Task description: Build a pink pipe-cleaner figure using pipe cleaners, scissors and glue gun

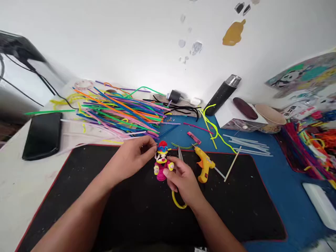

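Note:
A small pipe-cleaner doll stands upright over the black mat, with a magenta body, a white-and-black face, yellow hands and a blue hat topped with red. My right hand grips its lower body from the right, thumb in front. At the left edge of the hat, the thumb and forefinger of my left hand are pinched together against it. Scissors with yellow handles lie partly hidden under my right hand. Just to the right is a yellow hot glue gun with a glue stick in its back.
Many coloured pipe cleaners are heaped behind the black mat. A phone lies at left. A dark thermos leans near a white box. Clear glue sticks and a pink small item lie on the blue surface.

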